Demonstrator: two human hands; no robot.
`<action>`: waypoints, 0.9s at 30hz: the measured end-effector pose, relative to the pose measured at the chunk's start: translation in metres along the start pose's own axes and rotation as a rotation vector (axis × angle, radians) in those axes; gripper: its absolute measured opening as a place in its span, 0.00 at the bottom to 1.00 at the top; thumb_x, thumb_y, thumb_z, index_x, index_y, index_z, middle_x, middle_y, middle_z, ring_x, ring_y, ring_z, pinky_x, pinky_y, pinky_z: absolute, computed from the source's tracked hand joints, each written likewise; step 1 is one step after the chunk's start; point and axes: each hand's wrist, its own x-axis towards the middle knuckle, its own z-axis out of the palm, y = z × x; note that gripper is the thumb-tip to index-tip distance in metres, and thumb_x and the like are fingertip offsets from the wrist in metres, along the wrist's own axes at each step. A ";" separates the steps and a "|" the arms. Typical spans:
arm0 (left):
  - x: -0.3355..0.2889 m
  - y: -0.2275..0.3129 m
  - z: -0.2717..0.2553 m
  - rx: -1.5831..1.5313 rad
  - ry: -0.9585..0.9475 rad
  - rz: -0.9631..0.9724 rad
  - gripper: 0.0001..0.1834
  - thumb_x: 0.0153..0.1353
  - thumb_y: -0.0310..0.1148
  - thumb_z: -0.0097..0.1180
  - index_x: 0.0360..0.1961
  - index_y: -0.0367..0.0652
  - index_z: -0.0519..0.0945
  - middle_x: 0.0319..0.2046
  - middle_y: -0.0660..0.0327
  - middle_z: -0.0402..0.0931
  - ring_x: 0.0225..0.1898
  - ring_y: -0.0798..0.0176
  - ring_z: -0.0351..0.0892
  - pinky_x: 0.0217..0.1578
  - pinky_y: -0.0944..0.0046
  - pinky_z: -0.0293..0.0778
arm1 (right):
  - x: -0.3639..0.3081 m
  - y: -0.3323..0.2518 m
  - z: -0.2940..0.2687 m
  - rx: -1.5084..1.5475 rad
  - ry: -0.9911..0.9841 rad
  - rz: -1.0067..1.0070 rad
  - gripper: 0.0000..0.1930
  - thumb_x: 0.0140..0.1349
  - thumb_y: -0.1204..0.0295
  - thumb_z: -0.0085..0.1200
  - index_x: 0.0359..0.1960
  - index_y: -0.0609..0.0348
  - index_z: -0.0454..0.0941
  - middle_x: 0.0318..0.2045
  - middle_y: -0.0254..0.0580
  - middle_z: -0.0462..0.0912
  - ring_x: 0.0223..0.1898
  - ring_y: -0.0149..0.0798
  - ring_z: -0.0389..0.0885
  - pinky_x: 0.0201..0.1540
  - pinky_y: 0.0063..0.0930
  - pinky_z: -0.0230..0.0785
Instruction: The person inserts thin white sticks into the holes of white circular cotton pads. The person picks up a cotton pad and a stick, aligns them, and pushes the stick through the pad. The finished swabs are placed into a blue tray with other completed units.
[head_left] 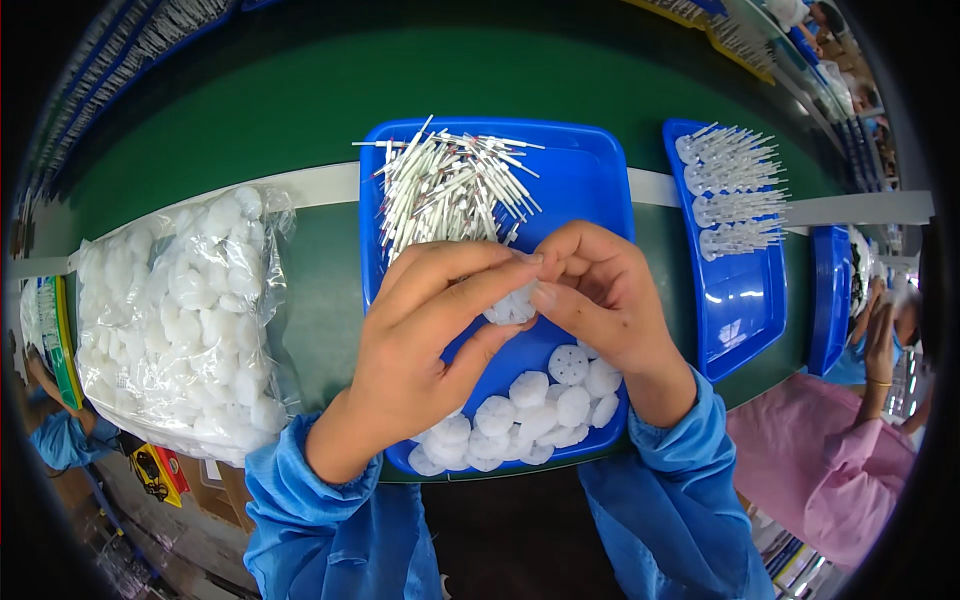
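Note:
Over the middle of a blue tray [590,150], my left hand [420,320] grips a round white plastic disc [512,306] between thumb and fingers. The thumb and fingertips of my right hand [605,305] are pinched together at the disc's right edge; whatever they hold is hidden. Thin white sticks [450,190], some with dark reddish marks, lie in a loose heap at the tray's far left. Closer to me, several more white discs [535,415] are piled in the same tray, some with small holes showing.
A clear bag [180,320] packed with white discs lies on the left. To the right, another blue tray [740,330] carries rows of discs with sticks in them [735,190]. A person in a pink sleeve [820,450] sits at the right. The table [300,100] is green.

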 end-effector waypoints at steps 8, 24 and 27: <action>-0.004 -0.001 0.006 0.089 0.063 0.014 0.32 0.47 0.21 0.78 0.58 0.40 0.89 0.55 0.55 0.85 0.53 0.49 0.84 0.54 0.53 0.78 | -0.005 0.004 0.003 -0.240 0.001 -0.126 0.12 0.70 0.83 0.65 0.52 0.61 0.80 0.42 0.32 0.86 0.45 0.23 0.84 0.50 0.23 0.78; -0.007 0.003 0.004 0.159 -0.131 -0.180 0.40 0.57 0.16 0.64 0.74 0.39 0.76 0.59 0.47 0.83 0.55 0.47 0.85 0.55 0.52 0.82 | -0.017 0.000 -0.029 -1.215 -0.035 -0.473 0.12 0.56 0.77 0.73 0.42 0.53 0.88 0.47 0.36 0.91 0.50 0.43 0.89 0.54 0.39 0.80; -0.008 0.004 0.010 0.206 -0.239 -0.167 0.37 0.59 0.16 0.63 0.72 0.42 0.78 0.49 0.53 0.86 0.41 0.50 0.86 0.46 0.53 0.83 | -0.020 0.002 -0.028 -1.303 -0.030 -0.471 0.14 0.52 0.74 0.75 0.41 0.51 0.89 0.49 0.35 0.89 0.54 0.46 0.87 0.58 0.44 0.78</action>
